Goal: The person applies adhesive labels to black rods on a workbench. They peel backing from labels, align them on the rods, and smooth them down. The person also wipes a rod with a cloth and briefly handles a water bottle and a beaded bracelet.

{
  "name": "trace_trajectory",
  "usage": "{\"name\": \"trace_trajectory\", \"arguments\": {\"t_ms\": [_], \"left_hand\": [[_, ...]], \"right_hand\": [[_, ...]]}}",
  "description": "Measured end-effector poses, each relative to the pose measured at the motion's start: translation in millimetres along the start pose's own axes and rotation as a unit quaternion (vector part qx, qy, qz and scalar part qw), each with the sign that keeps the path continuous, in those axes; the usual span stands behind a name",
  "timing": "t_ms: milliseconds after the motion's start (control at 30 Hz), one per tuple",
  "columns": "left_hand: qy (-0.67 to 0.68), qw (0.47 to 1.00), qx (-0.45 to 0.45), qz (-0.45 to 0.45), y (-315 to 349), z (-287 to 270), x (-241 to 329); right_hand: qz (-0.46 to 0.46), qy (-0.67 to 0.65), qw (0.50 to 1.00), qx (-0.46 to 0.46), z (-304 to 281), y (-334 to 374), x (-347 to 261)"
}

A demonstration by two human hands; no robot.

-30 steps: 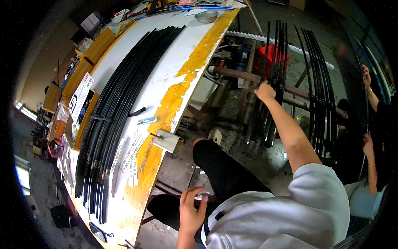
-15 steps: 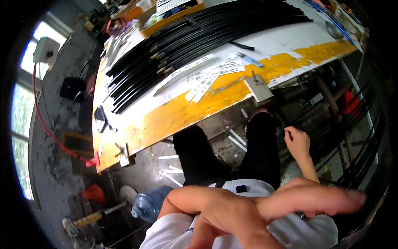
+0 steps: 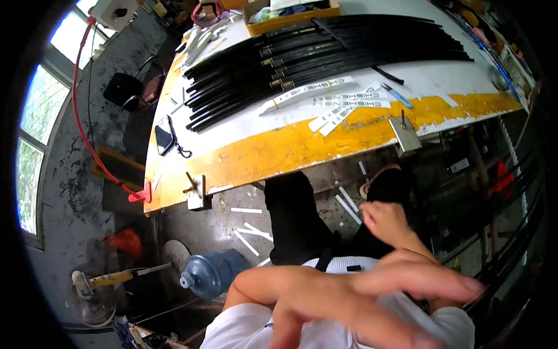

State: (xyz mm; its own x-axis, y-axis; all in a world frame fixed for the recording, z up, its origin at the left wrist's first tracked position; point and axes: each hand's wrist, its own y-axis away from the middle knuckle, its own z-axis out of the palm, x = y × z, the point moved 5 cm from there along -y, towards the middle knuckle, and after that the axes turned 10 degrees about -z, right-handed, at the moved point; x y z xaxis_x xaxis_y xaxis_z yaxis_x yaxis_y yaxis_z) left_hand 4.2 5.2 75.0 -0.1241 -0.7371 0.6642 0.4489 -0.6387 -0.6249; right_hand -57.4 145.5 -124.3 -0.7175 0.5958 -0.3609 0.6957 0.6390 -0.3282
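My left hand (image 3: pixel 331 296) is raised close in front of my white shirt, its fingers spread and slightly blurred, with nothing in it. Farther off, my right hand (image 3: pixel 385 222) hovers over my dark-trousered leg, below the table's front edge. Its fingers are loosely curled in, and no object shows in them. Neither hand touches the worktable (image 3: pixel 244 157). Across the table lie many long black rods (image 3: pixel 325 55) side by side. Printed white strips (image 3: pixel 349 107) are fanned out in front of them, beside a small blue-handled tool (image 3: pixel 398 96).
Two metal blocks with upright bolts, a right one (image 3: pixel 405 138) and a left one (image 3: pixel 197 195), sit at the front edge. A phone (image 3: pixel 164 135) lies at the left. Below stand a blue water jug (image 3: pixel 215 272) and a fan (image 3: pixel 87 285). A red hose (image 3: pixel 81 125) hangs left.
My right hand has moved left, toward my leg. The left hand stays near my chest with fingers spread. My view has shifted, so the table sits farther right in the picture.
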Motion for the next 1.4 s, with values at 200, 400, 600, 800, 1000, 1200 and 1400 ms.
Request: {"name": "trace_trajectory", "arguments": {"t_ms": [200, 400, 600, 800, 1000, 1200, 1400], "left_hand": [[-0.536, 0.694, 0.299, -0.377, 142.5, -99.2, -106.8], [-0.753, 0.469, 0.309, -0.343, 242.9, -104.4, -129.4], [-0.707, 0.529, 0.213, -0.418, 226.7, -111.9, -132.6], [-0.784, 0.537, 0.246, -0.193, 129.0, -88.1, -6.5], [-0.86, 0.365, 0.319, -0.159, 87.2, -180.9, 131.4], [-0.856, 0.266, 0.35, -0.273, 86.8, -305.9, 172.5], [-0.855, 0.234, 0.342, -0.312, 90.6, -358.0, 167.1]], "right_hand": [[-0.016, 0.051, 0.977, -0.206, 129.4, 58.0, 11.1], [0.018, -0.01, 0.895, -0.445, 182.1, 74.3, 13.7], [-0.032, 0.018, 0.899, -0.437, 143.1, 57.9, 10.3], [-0.036, -0.077, 0.968, -0.238, 19.6, -6.2, 3.9], [-0.065, -0.003, 0.998, -0.011, -91.9, -72.7, -4.9], [-0.076, 0.011, 0.996, -0.036, -96.8, -81.4, -11.3], [-0.039, 0.008, 0.998, -0.049, -87.8, -69.6, 11.7]]}}
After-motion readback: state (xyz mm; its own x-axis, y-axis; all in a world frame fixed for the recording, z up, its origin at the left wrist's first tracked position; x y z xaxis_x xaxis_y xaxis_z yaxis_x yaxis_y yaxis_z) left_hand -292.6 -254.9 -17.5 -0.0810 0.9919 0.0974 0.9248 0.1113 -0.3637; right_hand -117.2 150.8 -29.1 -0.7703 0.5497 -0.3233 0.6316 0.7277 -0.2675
